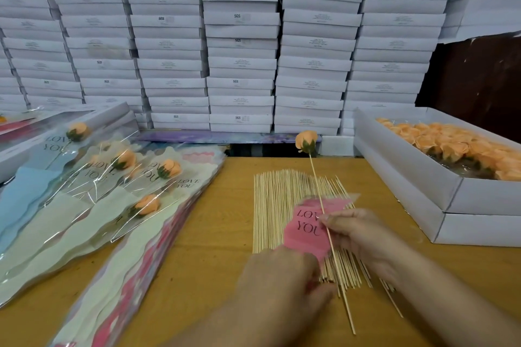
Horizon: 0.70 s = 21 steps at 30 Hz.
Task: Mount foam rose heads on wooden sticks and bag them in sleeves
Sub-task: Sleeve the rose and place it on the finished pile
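**Rose on stick held over pink sleeve, mid-table**

Far side: a wall of stacked white flat boxes (239, 45) spans the whole view; some carry an "SGS" mark.

Wooden table (203, 256) runs from near edge to the box wall.

Right: an open white box (439, 205) sits on the table, its inside packed with orange foam rose heads (462, 149).

Left: a fanned stack of sleeves (118, 248) in blue, cream and pink. On top lie 5 bagged roses (124, 160), each orange head inside a clear sleeve printed "LOVE YOU".

Centre: a flat bed of loose wooden sticks (276, 205), laid roughly near-to-far, directly on the table.

Above the sticks, a pink sleeve (307, 228) printed "LOVE YOU" lies across them. Its near end disappears under the left hand (282, 282), whose fingers are curled over that end; the exact grip is blurred, cannot tell beyond that it holds the sleeve.

Right hand (363, 236) pinches the mounted stick (324, 205) between thumb and fingertips, about midway along. The stick crosses over the pink sleeve, tilted, near tip pointing toward the near table edge.

Orange rose head (306, 141) with green calyx sits on the far tip of that stick, raised above the table's far edge.
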Each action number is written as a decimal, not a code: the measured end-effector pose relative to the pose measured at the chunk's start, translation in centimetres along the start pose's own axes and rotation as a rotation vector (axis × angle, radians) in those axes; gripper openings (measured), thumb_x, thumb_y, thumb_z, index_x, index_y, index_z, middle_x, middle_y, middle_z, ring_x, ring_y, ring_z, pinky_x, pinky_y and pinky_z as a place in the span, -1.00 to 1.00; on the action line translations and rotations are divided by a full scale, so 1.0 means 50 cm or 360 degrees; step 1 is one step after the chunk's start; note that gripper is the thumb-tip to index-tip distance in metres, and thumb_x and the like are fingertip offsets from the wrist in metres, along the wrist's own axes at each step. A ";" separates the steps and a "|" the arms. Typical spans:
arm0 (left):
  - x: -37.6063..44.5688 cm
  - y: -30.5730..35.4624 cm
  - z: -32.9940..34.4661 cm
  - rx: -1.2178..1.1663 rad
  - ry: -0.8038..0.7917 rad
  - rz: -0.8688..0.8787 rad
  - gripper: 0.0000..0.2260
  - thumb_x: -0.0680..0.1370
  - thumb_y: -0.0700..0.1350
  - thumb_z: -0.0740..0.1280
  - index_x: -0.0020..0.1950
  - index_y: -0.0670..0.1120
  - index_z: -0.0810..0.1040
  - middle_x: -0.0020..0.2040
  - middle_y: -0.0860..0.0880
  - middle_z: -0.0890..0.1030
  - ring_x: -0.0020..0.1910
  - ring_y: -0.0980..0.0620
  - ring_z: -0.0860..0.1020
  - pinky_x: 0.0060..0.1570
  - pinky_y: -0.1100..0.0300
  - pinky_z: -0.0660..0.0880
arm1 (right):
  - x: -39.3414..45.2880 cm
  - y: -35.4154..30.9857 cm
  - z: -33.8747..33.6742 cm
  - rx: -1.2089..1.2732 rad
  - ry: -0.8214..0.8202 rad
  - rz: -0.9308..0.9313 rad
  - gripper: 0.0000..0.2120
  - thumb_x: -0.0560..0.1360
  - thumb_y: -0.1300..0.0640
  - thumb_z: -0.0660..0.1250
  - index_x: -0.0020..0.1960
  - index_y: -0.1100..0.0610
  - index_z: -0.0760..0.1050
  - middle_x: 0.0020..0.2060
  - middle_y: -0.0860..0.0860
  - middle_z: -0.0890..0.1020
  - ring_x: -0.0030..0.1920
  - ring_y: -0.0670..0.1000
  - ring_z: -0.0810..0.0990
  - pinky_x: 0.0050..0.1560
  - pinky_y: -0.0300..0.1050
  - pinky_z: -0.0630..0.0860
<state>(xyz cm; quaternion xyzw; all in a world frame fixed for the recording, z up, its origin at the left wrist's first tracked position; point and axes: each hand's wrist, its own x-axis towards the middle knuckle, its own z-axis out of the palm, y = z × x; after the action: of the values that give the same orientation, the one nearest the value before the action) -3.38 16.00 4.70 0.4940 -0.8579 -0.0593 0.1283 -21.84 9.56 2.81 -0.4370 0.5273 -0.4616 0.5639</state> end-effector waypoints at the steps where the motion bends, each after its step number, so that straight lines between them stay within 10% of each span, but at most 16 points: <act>1: 0.004 -0.007 -0.005 -0.0226 0.0056 -0.0046 -0.64 0.50 0.33 0.23 0.01 0.09 0.60 -0.13 0.15 0.66 -0.15 0.19 0.60 -0.22 0.24 0.48 | -0.002 -0.003 0.001 0.0013 0.0001 -0.0007 -0.91 0.48 0.29 0.40 -0.13 0.30 0.67 -0.17 0.17 0.74 -0.18 0.04 0.74 -0.25 -0.21 0.62; 5: 0.062 -0.062 -0.020 -0.0873 0.0407 -0.0258 -0.88 0.56 0.15 0.36 -0.01 0.16 0.62 -0.18 0.26 0.62 -0.14 0.34 0.57 -0.21 0.46 0.45 | -0.011 -0.013 0.004 0.0077 -0.0101 -0.0065 -0.88 0.48 0.31 0.39 -0.07 0.36 0.65 -0.14 0.21 0.73 -0.19 0.05 0.74 -0.25 -0.24 0.61; 11: 0.115 -0.125 -0.014 -0.1959 -0.0002 -0.0961 -0.33 0.33 0.29 0.49 0.26 -0.13 0.56 0.00 -0.02 0.72 0.01 -0.02 0.68 0.13 0.02 0.59 | -0.026 -0.020 0.011 -0.0080 -0.0383 -0.0187 -0.75 0.43 0.15 0.45 0.00 0.32 0.67 -0.05 0.23 0.72 -0.08 0.11 0.72 -0.12 -0.16 0.62; 15: 0.106 -0.132 -0.013 -0.2294 -0.0267 -0.0929 -0.35 0.35 0.19 0.48 0.26 -0.25 0.59 0.12 -0.28 0.68 0.18 -0.29 0.62 0.29 -0.20 0.50 | -0.033 -0.018 0.021 -0.0075 -0.0512 -0.0216 -0.76 0.46 0.12 0.46 -0.02 0.31 0.68 -0.06 0.24 0.72 -0.10 0.10 0.72 -0.11 -0.15 0.62; 21: 0.095 -0.134 -0.005 -0.2421 -0.0284 -0.0744 -0.56 0.42 -0.13 0.51 0.23 -0.31 0.60 0.09 -0.32 0.67 -0.09 -0.16 0.68 0.03 -0.04 0.63 | -0.036 -0.012 0.030 -0.0084 -0.0526 -0.0181 -0.78 0.40 0.08 0.50 -0.06 0.21 0.71 -0.13 0.19 0.73 -0.16 0.04 0.70 -0.16 -0.17 0.61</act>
<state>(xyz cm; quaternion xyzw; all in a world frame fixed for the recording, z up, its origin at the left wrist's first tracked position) -0.01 8.53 4.16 0.4313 -0.4636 -0.6927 0.3453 -20.42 11.21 3.83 -0.5507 0.4137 -0.4007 0.6042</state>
